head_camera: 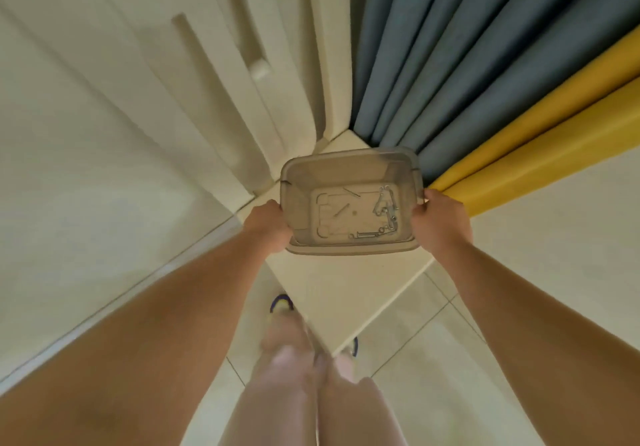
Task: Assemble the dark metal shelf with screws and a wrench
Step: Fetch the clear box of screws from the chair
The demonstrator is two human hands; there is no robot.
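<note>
Over the corner of the pale table [346, 293], from the head view: person is holding a translucent plastic bin [351, 203] with both hands. Left hand [268, 225] is gripping the bin's left rim, fingers curled around the edge. Right hand [440, 222] is gripping the right rim the same way, thumb over the top edge. Bin is sitting level, open top facing up; cannot tell whether it is resting on the table or hanging just above it.

Inside the bin, loose hardware is lying on the bottom: a metal wrench [382, 204] toward the right side, screws [369, 235] strung along the near-right edge, a couple of thin rods [341, 210] nearer the middle. Pieces are small and slightly blurred, so an exact count is not readable.

Blue-grey curtains [450, 50] are hanging behind the bin on the right, with yellow curtain folds [540, 140] beside them. Cream panelled wall [207, 64] is running off to the left. Tiled floor [433, 359] below, person's legs [311, 393] and shoes [281, 303] showing, blurred.
</note>
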